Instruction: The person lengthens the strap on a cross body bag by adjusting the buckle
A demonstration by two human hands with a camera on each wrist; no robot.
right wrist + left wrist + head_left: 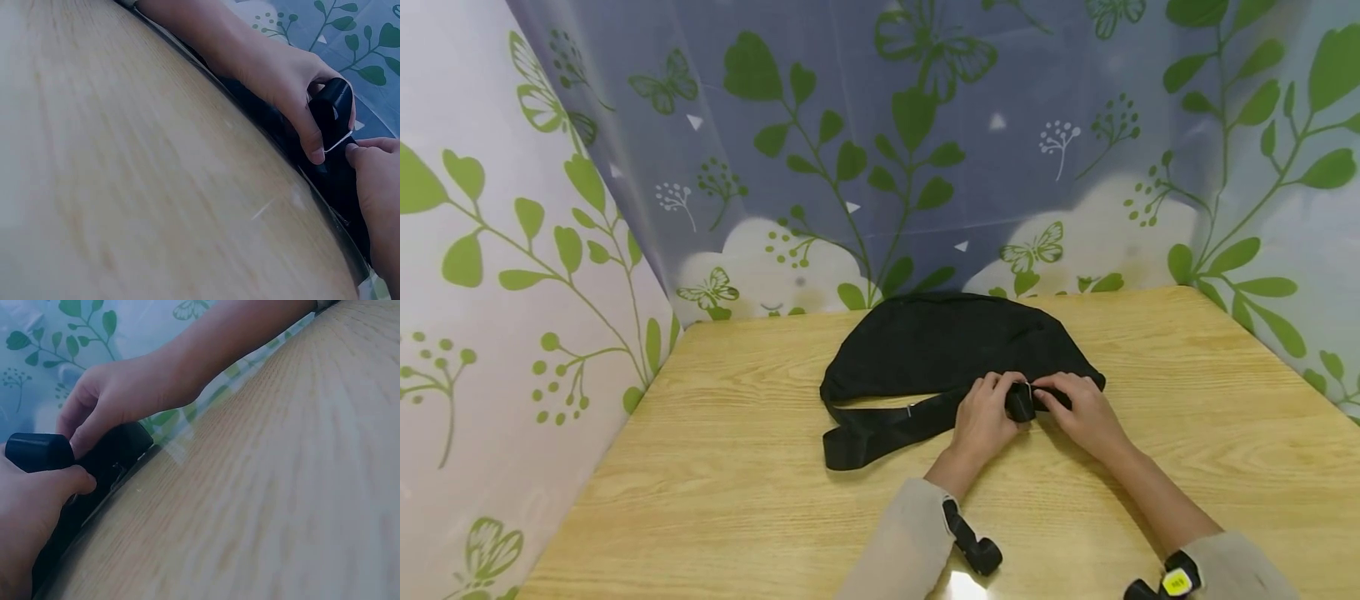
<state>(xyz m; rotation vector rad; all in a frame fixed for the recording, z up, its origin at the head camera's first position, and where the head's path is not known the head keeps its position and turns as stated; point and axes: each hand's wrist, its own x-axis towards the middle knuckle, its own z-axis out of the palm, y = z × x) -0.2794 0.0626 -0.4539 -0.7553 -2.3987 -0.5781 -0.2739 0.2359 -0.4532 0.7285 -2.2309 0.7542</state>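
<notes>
A black waist bag (947,346) lies flat on the wooden table, its curved edge toward the back wall. Along its front runs a black strap (895,433), folded into a loop at the left. My left hand (987,418) holds the strap beside a thin metal slider (1030,398), where the webbing bulges up in a small loop (331,106). Just right of the slider, my right hand (1086,412) pinches the strap between thumb and fingers. In the left wrist view the right hand (125,394) partly hides the strap's far end.
Another small metal fitting (912,410) sits on the strap farther left. The wooden table (715,500) meets a patterned cloth backdrop (820,167) behind the bag. Black bands (973,542) hang at the wrists, over light sleeves.
</notes>
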